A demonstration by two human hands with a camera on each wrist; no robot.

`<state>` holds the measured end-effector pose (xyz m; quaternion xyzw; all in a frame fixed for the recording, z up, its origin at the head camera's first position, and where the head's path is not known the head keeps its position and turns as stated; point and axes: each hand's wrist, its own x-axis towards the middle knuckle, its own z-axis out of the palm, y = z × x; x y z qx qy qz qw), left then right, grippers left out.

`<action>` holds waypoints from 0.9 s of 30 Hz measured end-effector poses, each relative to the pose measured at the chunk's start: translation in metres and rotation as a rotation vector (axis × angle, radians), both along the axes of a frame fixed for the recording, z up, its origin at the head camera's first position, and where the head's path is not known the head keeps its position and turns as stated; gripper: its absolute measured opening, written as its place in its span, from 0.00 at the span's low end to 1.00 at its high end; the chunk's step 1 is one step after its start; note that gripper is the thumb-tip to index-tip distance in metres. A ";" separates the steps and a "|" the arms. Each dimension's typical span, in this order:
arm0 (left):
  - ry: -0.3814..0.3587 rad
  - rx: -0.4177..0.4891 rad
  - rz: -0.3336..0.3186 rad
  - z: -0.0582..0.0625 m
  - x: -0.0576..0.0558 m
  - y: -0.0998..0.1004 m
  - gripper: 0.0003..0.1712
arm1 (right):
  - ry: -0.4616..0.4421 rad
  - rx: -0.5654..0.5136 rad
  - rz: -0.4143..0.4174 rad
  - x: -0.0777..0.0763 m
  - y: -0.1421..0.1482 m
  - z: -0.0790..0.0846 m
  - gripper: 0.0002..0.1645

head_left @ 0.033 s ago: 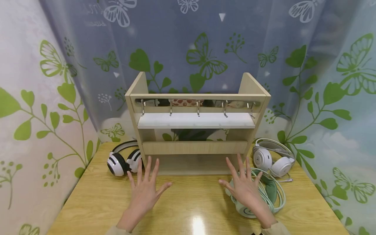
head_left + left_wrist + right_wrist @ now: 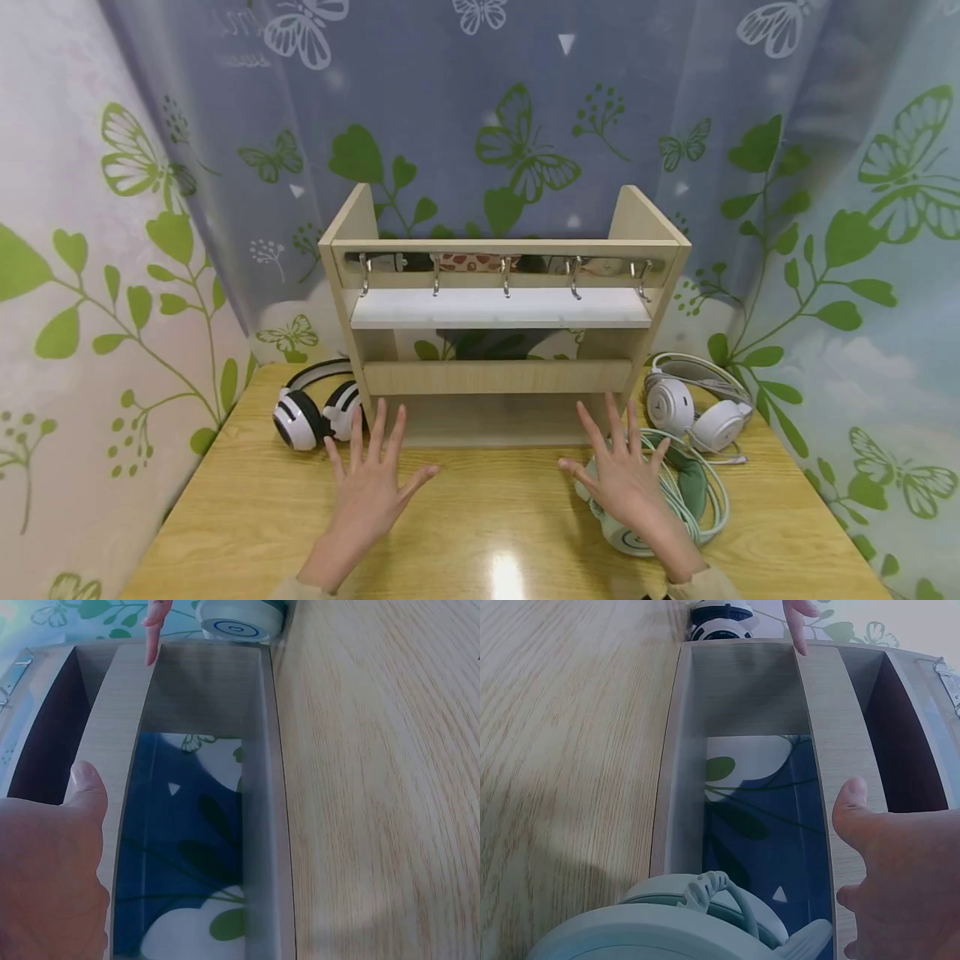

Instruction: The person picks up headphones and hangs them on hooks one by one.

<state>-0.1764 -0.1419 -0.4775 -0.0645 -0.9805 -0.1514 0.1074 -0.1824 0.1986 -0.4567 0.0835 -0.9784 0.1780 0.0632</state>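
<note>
Nothing's shifting since the earlier frame: left hand (image 2: 367,492) and right hand (image 2: 626,483) are hovering, fingers spread, gripping nothing! Handling seemingly isn't starting yet: black-and-white headset (image 2: 297,419) is sitting toward the table's (image 2: 480,492) back-left corner, white headset (image 2: 670,406) back-right, green headset (image 2: 692,490) toward the right edge.

We see a glossy wood-grain tabletop (image 2: 457,517) (glare included), shiny metal hooks (image 2: 506,265), matt wood-look shelving (image 2: 498,377) and smooth plastic headphones (image 2: 621,532).

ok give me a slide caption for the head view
Left hand and right hand spread open in front of a wooden rack with five hooks, headphones on the table at both sides.
</note>
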 end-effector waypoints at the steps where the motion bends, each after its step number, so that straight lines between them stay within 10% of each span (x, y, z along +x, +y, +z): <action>1: 0.000 -0.001 0.001 0.000 0.000 0.000 0.56 | 0.002 -0.001 0.001 0.000 0.000 0.000 0.52; 27: 0.002 0.028 -0.015 0.004 0.001 0.000 0.56 | 0.015 -0.010 -0.005 0.001 -0.001 0.001 0.52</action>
